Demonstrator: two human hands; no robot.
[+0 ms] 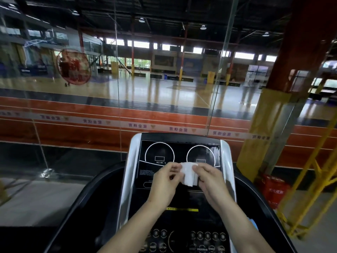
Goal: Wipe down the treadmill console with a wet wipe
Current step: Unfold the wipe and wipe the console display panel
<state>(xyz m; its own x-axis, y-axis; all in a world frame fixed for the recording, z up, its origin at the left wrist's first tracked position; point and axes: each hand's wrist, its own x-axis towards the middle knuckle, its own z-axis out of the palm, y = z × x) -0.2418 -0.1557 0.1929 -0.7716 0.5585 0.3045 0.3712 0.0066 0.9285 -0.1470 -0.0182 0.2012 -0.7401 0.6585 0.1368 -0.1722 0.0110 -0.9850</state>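
Round black buttons (184, 240) in a row at the lower end of the black treadmill console (179, 203) lie closest, crossed on either side by two bare forearms reaching up over the panel. Above the buttons, a thin yellow strip label (182, 209) runs across the console's dark middle section. Higher still, both hands meet in front of the console's glossy display face: the left hand (165, 181) has its fingers curled and pinches the left edge of a crumpled white wet wipe (189, 174) between thumb and fingertips, while the right hand (211, 179) grips the wipe's right side, thumb on top and fingers folded beneath it. The wipe hangs bunched between the two hands, just in front of the lower part of the display; whether it touches the glass cannot be told. Above the wipe, two white ring outlines (159, 154) with small rectangles inside mark the display. Silver side rails (130, 172) frame the console left and right. Right of the console, on the floor, stands a red box (272, 190) beside a yellow padded column (262, 128). Beyond the console's top edge, a clear glass wall (73, 99) looks onto an orange running track (109, 123) and a glossy wooden court (145, 90).
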